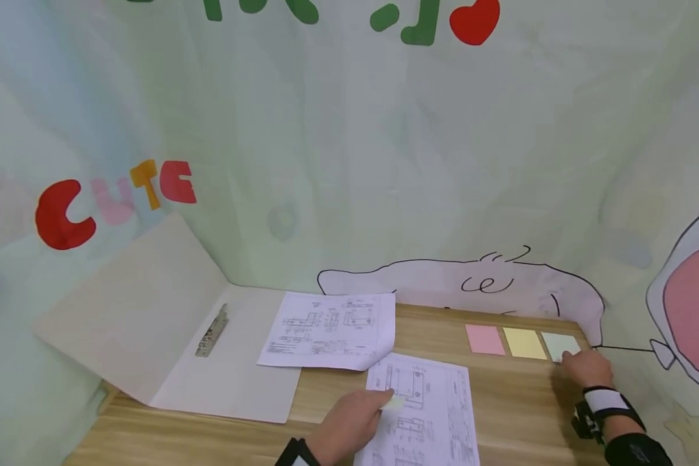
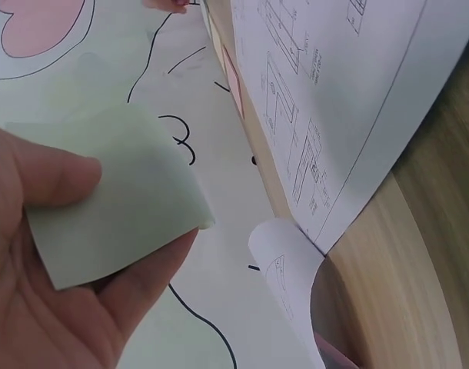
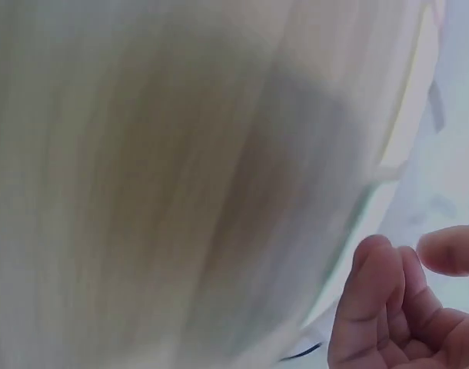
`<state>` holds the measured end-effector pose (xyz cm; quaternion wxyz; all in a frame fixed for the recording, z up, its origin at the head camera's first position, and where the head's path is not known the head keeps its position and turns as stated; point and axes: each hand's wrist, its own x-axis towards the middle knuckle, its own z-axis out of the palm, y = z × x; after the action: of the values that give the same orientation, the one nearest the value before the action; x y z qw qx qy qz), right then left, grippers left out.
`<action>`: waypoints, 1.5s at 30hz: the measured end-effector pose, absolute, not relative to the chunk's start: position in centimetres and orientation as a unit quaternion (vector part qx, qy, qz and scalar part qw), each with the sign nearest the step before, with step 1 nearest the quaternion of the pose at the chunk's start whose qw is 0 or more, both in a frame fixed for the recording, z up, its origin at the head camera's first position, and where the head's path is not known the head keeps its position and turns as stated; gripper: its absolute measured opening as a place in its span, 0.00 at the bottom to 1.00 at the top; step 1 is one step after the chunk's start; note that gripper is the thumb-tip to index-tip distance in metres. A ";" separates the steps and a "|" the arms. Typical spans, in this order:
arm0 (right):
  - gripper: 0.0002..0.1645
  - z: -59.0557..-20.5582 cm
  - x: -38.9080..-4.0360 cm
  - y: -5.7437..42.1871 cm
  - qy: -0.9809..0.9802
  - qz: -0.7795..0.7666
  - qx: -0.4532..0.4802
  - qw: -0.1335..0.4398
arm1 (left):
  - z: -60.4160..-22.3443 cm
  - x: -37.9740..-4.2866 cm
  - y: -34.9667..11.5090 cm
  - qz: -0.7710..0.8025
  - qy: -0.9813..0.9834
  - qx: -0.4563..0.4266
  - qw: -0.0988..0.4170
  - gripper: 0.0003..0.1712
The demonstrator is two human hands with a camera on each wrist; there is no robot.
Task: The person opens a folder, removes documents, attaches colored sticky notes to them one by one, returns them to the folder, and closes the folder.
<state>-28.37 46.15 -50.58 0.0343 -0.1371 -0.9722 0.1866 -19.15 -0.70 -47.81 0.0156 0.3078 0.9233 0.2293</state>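
My left hand (image 1: pixel 349 421) pinches a pale green sticky note (image 2: pixel 119 200) between thumb and fingers. It holds the note above a printed drawing sheet (image 1: pixel 433 401) that lies on the wooden table. At the table's right end my right hand (image 1: pixel 588 367) is at the near right corner of a pale green sticky note pad (image 1: pixel 559 344). In the right wrist view its fingers (image 3: pixel 373 284) are bent beside the pad's edge, with a small gap to the thumb; nothing shows between them. To the pad's left lie a yellow pad (image 1: pixel 524 343) and a pink pad (image 1: pixel 485 340).
An open white folder (image 1: pixel 250 388) with a metal clip (image 1: pixel 212 333) lies at the left, its cover raised against the printed backdrop (image 1: pixel 349 162). Another drawing sheet (image 1: pixel 332 330) overlaps the folder's right side, one corner curling up. Bare wood (image 1: pixel 518 414) shows right of the papers.
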 end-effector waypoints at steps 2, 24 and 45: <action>0.26 -50.2 -28.3 44.8 -0.972 0.198 -0.117 0.046 | -47.9 -19.1 -0.6 0.227 0.924 0.308 0.013 0.19; 0.30 -47.9 -23.9 30.3 -0.910 0.408 -0.030 -0.063 | -48.0 -18.1 1.1 0.146 0.933 0.322 -0.068 0.18; 0.19 -49.4 -23.0 21.8 -0.827 0.504 0.110 -0.225 | -48.3 -18.7 2.8 0.033 0.937 0.335 -0.097 0.23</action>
<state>-23.04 21.83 -49.42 -0.2248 0.1103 -0.8266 0.5039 -18.66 2.84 -48.28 -0.0969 0.3348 0.9367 0.0328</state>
